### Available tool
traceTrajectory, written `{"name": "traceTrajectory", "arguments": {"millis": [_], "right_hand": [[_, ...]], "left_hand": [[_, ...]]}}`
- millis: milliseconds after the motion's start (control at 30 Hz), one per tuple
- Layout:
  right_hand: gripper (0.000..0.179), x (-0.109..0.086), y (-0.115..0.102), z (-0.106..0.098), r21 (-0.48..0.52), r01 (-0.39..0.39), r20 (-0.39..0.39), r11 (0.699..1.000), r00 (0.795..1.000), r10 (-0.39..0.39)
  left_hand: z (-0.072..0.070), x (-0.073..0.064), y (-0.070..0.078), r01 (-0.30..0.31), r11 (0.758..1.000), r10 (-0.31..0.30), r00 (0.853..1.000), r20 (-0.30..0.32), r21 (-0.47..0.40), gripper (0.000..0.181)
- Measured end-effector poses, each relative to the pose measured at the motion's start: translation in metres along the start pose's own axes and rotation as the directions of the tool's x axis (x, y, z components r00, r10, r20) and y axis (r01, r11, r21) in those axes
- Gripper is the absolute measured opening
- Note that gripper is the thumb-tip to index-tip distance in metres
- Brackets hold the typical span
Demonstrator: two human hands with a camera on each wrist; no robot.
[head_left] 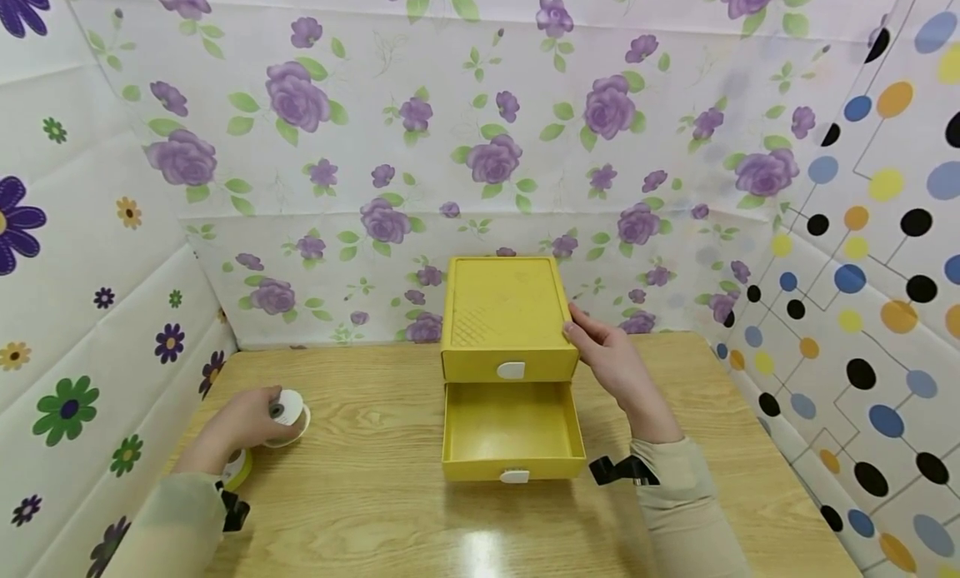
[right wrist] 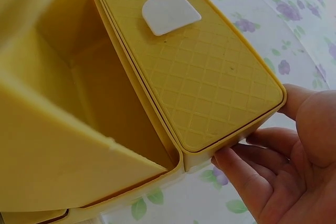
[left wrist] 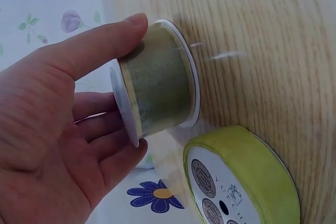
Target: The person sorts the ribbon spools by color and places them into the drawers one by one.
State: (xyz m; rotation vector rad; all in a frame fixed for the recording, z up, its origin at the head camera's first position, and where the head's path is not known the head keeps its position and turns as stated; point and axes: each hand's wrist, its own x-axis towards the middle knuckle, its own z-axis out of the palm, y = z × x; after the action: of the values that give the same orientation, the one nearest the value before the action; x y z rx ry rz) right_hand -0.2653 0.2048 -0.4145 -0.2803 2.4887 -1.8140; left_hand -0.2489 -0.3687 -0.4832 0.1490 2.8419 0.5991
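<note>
My left hand [head_left: 243,420] holds a spool of olive-green ribbon [left wrist: 160,80] with white end discs, low over the wooden table at the left. The thumb lies over its upper edge and the fingers are at the near disc. Close by stands a yellow-green ribbon spool [left wrist: 247,171], partly hidden by the hand in the head view. My right hand [head_left: 618,361] grips the right edge of a yellow drawer box [head_left: 506,303], thumb at the top edge and fingers along the side. The lower drawer [head_left: 513,470] is pulled out with nothing in it; the upper drawer [right wrist: 210,72] is closed.
The wooden table [head_left: 360,478] backs onto a flower-patterned cloth wall [head_left: 450,186]. A cloth with bold flowers [head_left: 90,311] stands at the left, a dotted one [head_left: 862,328] at the right. Each drawer has a white handle [head_left: 514,476].
</note>
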Motion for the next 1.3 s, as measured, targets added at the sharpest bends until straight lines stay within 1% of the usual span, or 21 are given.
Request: {"name": "traceTrajectory", "arguments": {"millis": [233,533,733,967,1033,1167,1300], "right_hand": [[0.067,0.001,0.001,0.000,0.001,0.005,-0.003,1.000,1.000,-0.005],[0.067,0.000,-0.001,0.001,0.003,-0.010,-0.002,1.000,1.000,0.010],[0.067,0.000,-0.001,0.001,-0.002,-0.012,-0.001,1.000,1.000,0.012],[0.068,0.000,-0.001,0.000,0.005,-0.013,-0.002,1.000,1.000,0.013],[0.068,0.000,-0.001,0.000,0.003,-0.009,-0.002,1.000,1.000,0.009],[0.069,0.001,-0.002,0.001,0.001,-0.006,-0.001,1.000,1.000,0.006],[0.069,0.002,-0.001,0.001,0.002,-0.002,-0.005,1.000,1.000,0.002]], "left_hand": [[0.000,0.001,0.001,0.014,1.000,-0.014,1.000,-0.001,-0.002,0.100],[-0.001,0.001,0.003,0.028,1.000,-0.028,1.000,-0.005,-0.010,0.106],[0.002,0.002,-0.001,0.027,1.000,-0.027,1.000,-0.003,-0.013,0.110],[0.004,0.004,-0.004,0.022,1.000,-0.023,1.000,-0.022,-0.016,0.109],[0.005,0.003,-0.005,0.031,0.999,-0.032,0.999,-0.025,-0.023,0.109],[0.006,0.000,-0.007,0.066,0.996,-0.068,0.997,-0.031,-0.058,0.109],[0.007,-0.001,-0.008,0.075,0.994,-0.078,0.996,-0.041,-0.079,0.106]]}}
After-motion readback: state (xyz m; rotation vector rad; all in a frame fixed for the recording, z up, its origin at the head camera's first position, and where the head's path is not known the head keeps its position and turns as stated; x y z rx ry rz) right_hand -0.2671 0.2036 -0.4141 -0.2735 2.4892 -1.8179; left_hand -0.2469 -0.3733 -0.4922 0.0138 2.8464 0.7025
